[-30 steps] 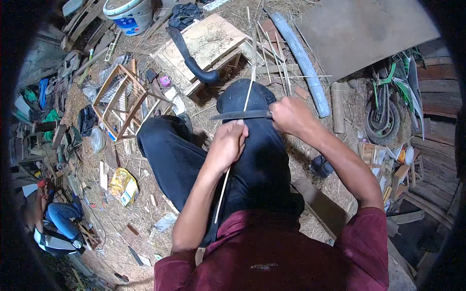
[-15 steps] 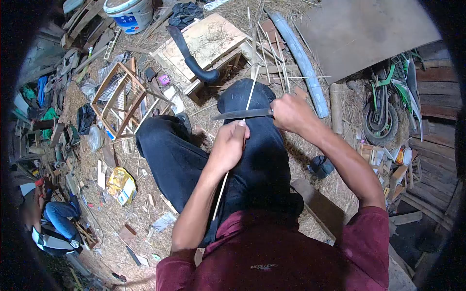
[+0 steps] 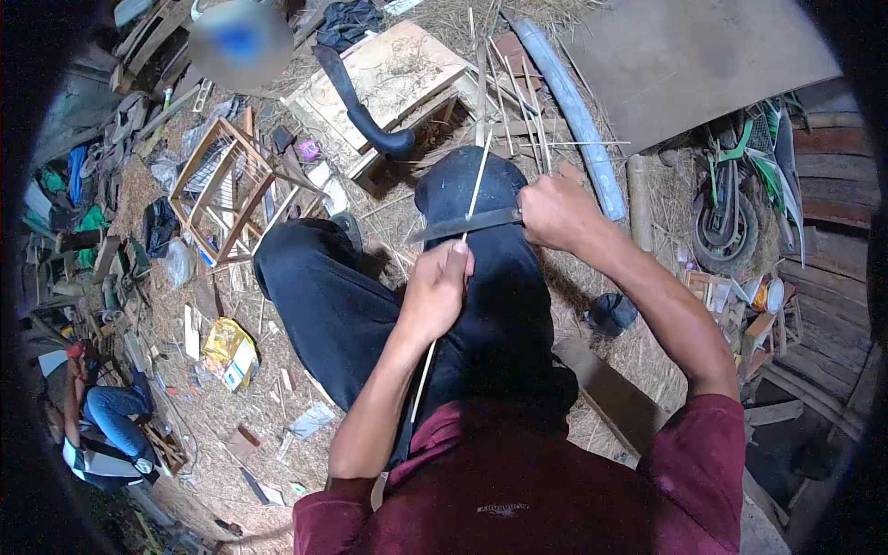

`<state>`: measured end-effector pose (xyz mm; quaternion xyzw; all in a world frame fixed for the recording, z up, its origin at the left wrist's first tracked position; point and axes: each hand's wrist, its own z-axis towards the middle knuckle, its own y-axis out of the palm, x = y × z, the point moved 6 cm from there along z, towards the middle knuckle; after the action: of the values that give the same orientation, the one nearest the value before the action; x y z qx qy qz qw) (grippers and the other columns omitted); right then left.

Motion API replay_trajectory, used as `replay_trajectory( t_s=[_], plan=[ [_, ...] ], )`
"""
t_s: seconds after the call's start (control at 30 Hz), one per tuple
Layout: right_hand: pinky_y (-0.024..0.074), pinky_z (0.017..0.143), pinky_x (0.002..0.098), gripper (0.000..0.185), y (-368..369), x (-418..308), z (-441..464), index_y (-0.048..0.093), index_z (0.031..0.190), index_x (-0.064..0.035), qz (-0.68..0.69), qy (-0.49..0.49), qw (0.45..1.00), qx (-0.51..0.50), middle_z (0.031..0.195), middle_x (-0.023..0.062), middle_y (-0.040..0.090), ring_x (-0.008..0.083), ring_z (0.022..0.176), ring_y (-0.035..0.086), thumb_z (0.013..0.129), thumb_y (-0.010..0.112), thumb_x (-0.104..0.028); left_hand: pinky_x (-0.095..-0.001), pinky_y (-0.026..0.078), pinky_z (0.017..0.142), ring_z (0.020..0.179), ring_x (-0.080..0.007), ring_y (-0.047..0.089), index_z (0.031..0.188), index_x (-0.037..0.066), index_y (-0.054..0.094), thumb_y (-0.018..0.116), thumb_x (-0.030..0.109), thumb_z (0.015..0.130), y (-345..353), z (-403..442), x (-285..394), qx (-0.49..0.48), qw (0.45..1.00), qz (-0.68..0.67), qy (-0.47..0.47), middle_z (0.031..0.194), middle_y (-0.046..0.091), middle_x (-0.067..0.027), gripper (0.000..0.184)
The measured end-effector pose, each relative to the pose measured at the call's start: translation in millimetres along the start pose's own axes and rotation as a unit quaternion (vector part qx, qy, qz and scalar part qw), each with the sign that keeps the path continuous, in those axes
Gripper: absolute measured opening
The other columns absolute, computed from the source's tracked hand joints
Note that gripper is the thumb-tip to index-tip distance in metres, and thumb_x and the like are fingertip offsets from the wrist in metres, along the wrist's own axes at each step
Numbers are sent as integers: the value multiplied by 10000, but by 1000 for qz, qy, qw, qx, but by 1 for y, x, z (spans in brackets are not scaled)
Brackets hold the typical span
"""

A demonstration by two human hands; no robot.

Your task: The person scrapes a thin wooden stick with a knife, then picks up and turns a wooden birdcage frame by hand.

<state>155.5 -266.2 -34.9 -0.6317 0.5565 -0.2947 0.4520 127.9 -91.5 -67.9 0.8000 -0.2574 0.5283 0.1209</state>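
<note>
A thin pale strip [image 3: 479, 185] runs lengthwise over my raised knee. My left hand [image 3: 437, 285] is closed round it, thumb on top, and its lower end comes out below the hand along my thigh. In my right hand [image 3: 555, 215] is the handle end of a knife [image 3: 467, 225], the fingers wrapped round it. The blade points left and lies across the strip, just beyond my left thumb and over the dark trouser leg.
Ahead stands a low wooden block table [image 3: 393, 79] with a black-handled machete [image 3: 356, 106]. A wooden frame [image 3: 231, 190] lies left, a grey-blue pole [image 3: 573, 116] and thin sticks right. A green motorbike [image 3: 740, 185] is far right. Another person [image 3: 111, 416] sits at lower left.
The knife blade has tilted, its tip now lower. My left hand has shifted slightly toward me, and the strip leans a little more to the right at its far end.
</note>
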Motion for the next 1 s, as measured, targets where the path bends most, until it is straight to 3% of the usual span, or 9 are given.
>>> replay_trajectory(
  t_s=[0.13,0.17,0.23,0.37,0.47,0.57,0.67,0.77,1.0],
  plan=[
    [561,691,473,150,18,9,-2,699,740,-5,40,105,993,45,733,233,671,388,716,687,734,606,-122,-281,342,509,531,-81,406,708,64,483,385,309,1033,1,-23,-7,-10,999,-41,-30,563,416,18,418],
    [555,710,480,149,23,14,-1,699,751,-12,51,136,988,51,740,234,670,391,725,684,735,605,-126,-276,346,508,534,-78,409,711,72,476,391,324,1035,5,-35,-3,-19,999,-31,-1,568,409,24,419],
    [557,709,476,150,32,22,2,696,745,-4,65,150,984,74,737,239,668,390,720,684,729,608,-125,-248,299,463,488,-59,367,732,85,487,393,334,1038,7,-60,-16,-40,989,-113,-84,549,390,41,405],
    [559,706,467,146,25,16,1,695,738,-1,57,108,991,57,736,245,665,386,720,684,705,629,-127,-231,245,416,426,-49,309,747,95,486,389,305,1041,4,-49,-21,-44,968,-212,-126,521,345,63,374],
    [569,666,464,155,6,1,-1,707,736,2,8,-37,999,24,737,235,678,386,699,693,745,615,-122,-246,268,426,441,-61,341,747,89,501,384,300,1038,2,-5,4,-33,978,-183,-94,524,365,53,377],
    [571,651,459,151,1,1,1,704,723,5,-17,-8,1000,11,727,234,677,380,695,694,732,633,-128,-265,294,446,461,-74,375,732,73,501,381,294,1033,5,10,2,-31,988,-126,-82,537,398,35,392],
    [559,669,472,138,13,8,-2,687,708,-2,29,70,996,50,705,230,663,378,705,687,727,631,-126,-279,315,466,476,-85,396,720,60,493,380,292,1029,5,-8,-2,3,998,-55,-4,549,422,21,403],
    [567,633,472,171,18,4,-2,699,722,12,27,62,993,96,715,244,669,380,681,694,750,620,-137,-278,328,477,493,-81,402,725,56,485,383,295,1029,4,-17,-7,15,997,-65,-46,549,411,23,400],
    [563,646,484,210,28,10,-2,708,755,9,69,106,988,85,738,254,670,394,692,691,789,607,-172,-241,278,453,477,-46,356,733,78,485,398,315,1036,1,-49,-18,-2,986,-138,-99,549,391,44,395]
  ],
)
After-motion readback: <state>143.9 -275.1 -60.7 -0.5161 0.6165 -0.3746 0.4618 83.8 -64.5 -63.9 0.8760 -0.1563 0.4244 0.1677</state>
